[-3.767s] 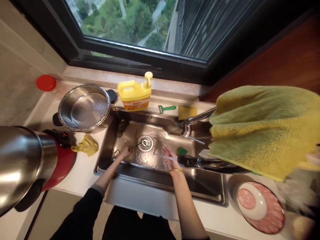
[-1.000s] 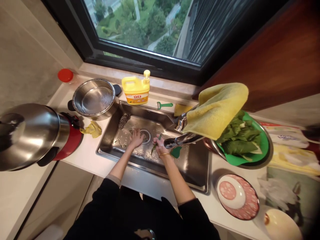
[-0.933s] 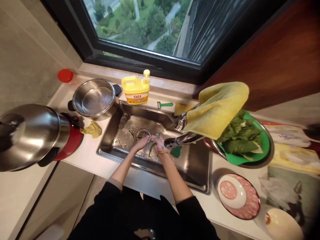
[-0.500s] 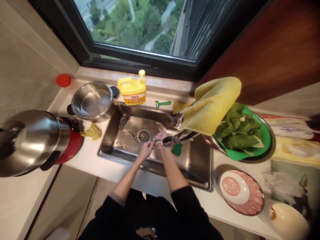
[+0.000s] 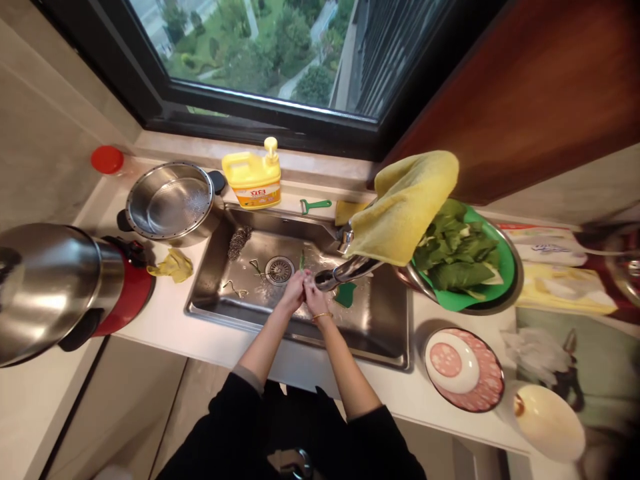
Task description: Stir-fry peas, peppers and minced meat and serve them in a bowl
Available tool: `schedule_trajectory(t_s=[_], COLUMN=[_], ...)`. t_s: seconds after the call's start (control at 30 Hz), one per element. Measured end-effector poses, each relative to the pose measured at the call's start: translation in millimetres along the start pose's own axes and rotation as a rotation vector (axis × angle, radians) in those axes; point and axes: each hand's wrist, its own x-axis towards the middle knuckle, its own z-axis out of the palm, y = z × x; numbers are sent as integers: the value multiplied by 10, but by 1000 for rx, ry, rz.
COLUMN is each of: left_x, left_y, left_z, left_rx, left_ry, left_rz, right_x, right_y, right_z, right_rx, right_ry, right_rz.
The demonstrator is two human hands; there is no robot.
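My left hand (image 5: pixel 294 291) and my right hand (image 5: pixel 315 299) meet over the steel sink (image 5: pixel 370 340), close to the mouth of the faucet (image 5: pixel 345 272). Both are closed, fingers pressed together around a thin green stalk (image 5: pixel 302 260) whose tip sticks out above them. The rest of it is hidden by the fingers. Left of my hands lies the round drain (image 5: pixel 280 269). Green scraps (image 5: pixel 257 268) lie beside it on the wet sink floor. A green flat piece (image 5: pixel 345 294) rests in the sink to the right of my hands.
A yellow cloth (image 5: pixel 405 207) drapes over the faucet. Behind the sink stand a yellow detergent bottle (image 5: pixel 255 180) and a green peeler (image 5: pixel 316 205). A steel pot (image 5: pixel 173 200) is left; leafy greens (image 5: pixel 457 253) in a green-lined bowl and patterned plates (image 5: pixel 483 387) are right.
My hands have come closer together, and the green tip now shows above them. My right hand has turned at the wrist. The whole view has shifted slightly.
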Motion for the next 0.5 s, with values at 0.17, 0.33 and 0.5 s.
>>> schedule_trajectory(t_s=[0.17,0.33,0.5], left_x=[7,104,127], left_y=[-158,-163,-29], left_z=[280,313,168], left_rx=[-130,-185,-227], left_ry=[-42,-2,62], left_rz=[13,-2,-9], right_x=[-62,-61,156], right_y=[-59,-107,-76], right_z=[-428,-569,-297], right_rx=[-289,-344,-166], right_ry=[101,68,-1], right_rz=[12,21,50])
